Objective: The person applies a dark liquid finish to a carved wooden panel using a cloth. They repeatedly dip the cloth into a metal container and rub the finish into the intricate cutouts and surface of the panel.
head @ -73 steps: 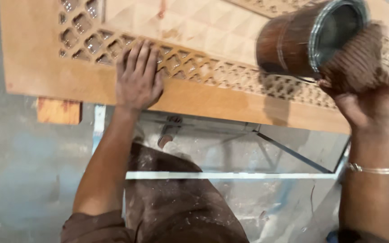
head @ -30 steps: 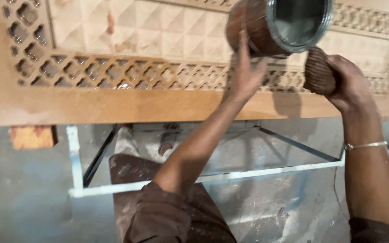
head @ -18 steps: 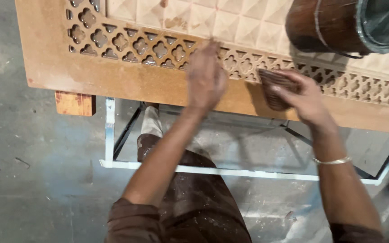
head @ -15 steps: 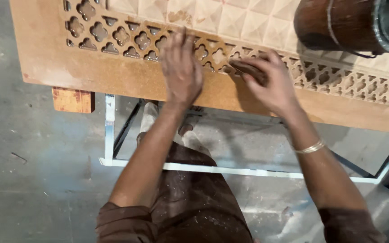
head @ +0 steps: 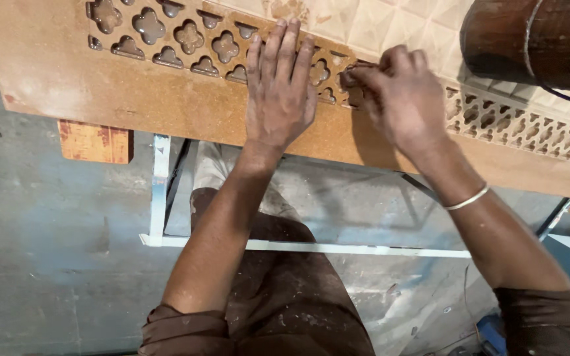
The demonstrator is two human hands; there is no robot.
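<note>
A carved wooden panel [head: 133, 92] with a band of cut-out lattice holes and raised diamond tiles lies across a metal stand. My left hand [head: 278, 92] rests flat on the lattice band, fingers spread, holding nothing. Just to its right, my right hand [head: 397, 99] is closed around a small dark pad [head: 352, 80], mostly hidden under the fingers, and presses it onto the lattice. A thin bangle sits on that wrist.
A dark brown stained can [head: 536, 39] with a wire handle stands on the panel at the top right. A white metal frame [head: 159, 191] carries the panel, with a wooden block [head: 94, 140] under its left end. Grey concrete floor lies below.
The can, held up in my right hand earlier, now stands on the panel. My right hand came down with the pad onto the lattice, and my left hand settled flat beside it.
</note>
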